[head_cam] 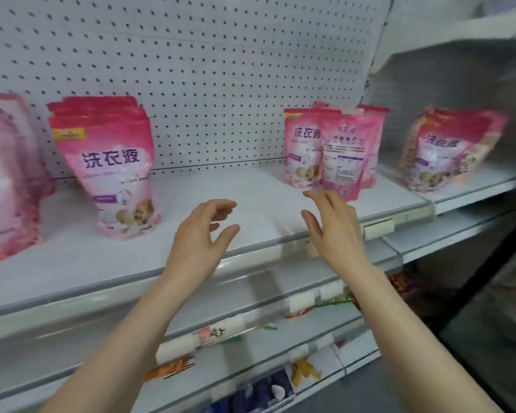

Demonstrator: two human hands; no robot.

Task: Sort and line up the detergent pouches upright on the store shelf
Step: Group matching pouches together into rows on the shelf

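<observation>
A white pegboard wall (206,70) backs the white store shelf (239,186); below it run lower shelves (251,347) with blurred goods and price tags; at the far left edge stands a large blurred pink pouch (3,180); beside it a row of pink detergent pouches (113,174) stands upright, fronts forward, one behind another; a middle cluster (301,153) stands less evenly, and its front pouch (343,156) shows its printed back; a third group (441,153) leans on the neighbouring shelf to the right; the left hand (197,234) hovers over the shelf edge, fingers loosely curled, holding nothing; the right hand (334,231) reaches with relaxed, spread fingers, tips just beside the reversed pouch's base; whether they touch it I cannot tell.
</observation>
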